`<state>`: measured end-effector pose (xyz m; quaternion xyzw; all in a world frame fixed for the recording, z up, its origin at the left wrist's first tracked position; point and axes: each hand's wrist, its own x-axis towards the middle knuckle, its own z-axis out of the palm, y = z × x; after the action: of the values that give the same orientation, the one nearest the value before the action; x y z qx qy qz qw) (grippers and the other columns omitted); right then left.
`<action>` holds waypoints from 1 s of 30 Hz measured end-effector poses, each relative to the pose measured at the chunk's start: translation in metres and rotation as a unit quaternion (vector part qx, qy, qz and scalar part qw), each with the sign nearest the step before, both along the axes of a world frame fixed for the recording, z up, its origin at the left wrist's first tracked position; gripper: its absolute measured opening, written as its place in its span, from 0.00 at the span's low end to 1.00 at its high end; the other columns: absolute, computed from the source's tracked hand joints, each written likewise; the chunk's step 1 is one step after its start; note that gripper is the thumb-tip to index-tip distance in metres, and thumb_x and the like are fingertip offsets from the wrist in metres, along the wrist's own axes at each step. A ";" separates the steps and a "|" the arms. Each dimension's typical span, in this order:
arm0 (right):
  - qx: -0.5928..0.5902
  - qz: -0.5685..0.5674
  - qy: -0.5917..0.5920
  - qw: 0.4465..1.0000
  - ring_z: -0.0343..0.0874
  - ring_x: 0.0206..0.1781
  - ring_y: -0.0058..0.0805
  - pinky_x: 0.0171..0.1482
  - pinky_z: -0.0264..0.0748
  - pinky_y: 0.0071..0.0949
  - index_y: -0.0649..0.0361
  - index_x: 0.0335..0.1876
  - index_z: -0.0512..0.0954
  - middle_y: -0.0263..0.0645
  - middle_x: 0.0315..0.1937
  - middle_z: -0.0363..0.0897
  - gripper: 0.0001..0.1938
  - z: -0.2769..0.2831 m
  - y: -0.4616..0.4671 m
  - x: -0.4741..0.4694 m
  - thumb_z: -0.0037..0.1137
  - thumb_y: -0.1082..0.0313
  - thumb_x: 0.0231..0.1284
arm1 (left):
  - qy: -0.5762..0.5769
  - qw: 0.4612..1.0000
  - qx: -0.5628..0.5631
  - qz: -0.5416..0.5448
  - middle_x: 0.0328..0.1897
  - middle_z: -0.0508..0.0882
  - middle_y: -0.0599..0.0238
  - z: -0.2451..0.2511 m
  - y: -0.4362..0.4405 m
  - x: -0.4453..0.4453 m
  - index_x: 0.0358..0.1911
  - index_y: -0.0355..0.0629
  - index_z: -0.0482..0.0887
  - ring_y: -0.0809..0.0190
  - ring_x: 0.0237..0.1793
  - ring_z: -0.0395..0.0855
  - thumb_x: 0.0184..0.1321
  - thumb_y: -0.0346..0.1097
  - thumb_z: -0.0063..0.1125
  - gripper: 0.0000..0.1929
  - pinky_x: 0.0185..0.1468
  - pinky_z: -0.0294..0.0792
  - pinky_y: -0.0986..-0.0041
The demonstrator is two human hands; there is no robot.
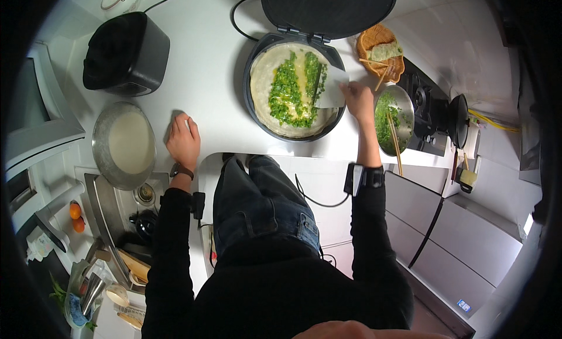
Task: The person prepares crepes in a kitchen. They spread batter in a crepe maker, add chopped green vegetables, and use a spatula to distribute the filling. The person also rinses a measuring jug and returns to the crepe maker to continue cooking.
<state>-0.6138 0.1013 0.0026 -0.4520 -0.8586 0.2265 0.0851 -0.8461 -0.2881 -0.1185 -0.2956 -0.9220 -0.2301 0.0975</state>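
My right hand (358,99) holds a flat, pale scraper (332,88) at the right side of an electric griddle (251,106). The scraper's edge lies along the chopped greens (285,93) on a round, pale flatbread (262,73). The greens form a broad patch and a narrower strip, with a yellowish liquid between them. The griddle's black lid (329,9) stands raised. My left hand (183,139) rests on the white counter with fingers loosely curled, and I see nothing in it.
A metal bowl of pale batter (131,141) is at the left, below a black appliance (127,53). At the right are a bowl of chopped greens (384,124) with chopsticks (394,139), a wicker basket (365,42) with a rolled flatbread (384,52), and a stove (432,115).
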 end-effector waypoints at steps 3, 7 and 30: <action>0.009 0.016 -0.030 0.999 0.87 0.35 0.43 0.41 0.79 0.37 0.64 0.42 0.85 0.52 0.31 0.86 0.19 -0.007 0.019 -0.008 0.64 0.52 0.64 | -0.005 1.000 0.000 -0.004 0.36 0.82 0.60 0.000 0.000 -0.002 0.43 0.47 0.75 0.48 0.37 0.85 0.69 0.37 0.55 0.06 0.36 0.76 0.56; 0.004 0.031 -0.022 0.999 0.86 0.35 0.47 0.41 0.79 0.39 0.63 0.41 0.85 0.51 0.31 0.86 0.17 -0.008 0.042 -0.010 0.64 0.53 0.63 | -0.005 1.000 0.000 -0.003 0.36 0.82 0.60 -0.001 0.000 -0.003 0.43 0.47 0.75 0.48 0.37 0.85 0.69 0.37 0.55 0.06 0.36 0.76 0.57; 0.263 0.154 -0.031 0.952 0.86 0.35 0.42 0.34 0.82 0.38 0.60 0.43 0.85 0.46 0.40 0.82 0.08 0.018 -0.065 -0.007 0.59 0.75 0.59 | -0.006 1.000 0.003 -0.010 0.37 0.82 0.59 0.001 -0.001 -0.002 0.44 0.47 0.75 0.48 0.37 0.85 0.69 0.37 0.55 0.06 0.36 0.76 0.56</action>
<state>-0.6208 0.0360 0.0203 -0.2825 -0.9492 -0.0111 0.1383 -0.8479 -0.2889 -0.1176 -0.3032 -0.9189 -0.2358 0.0905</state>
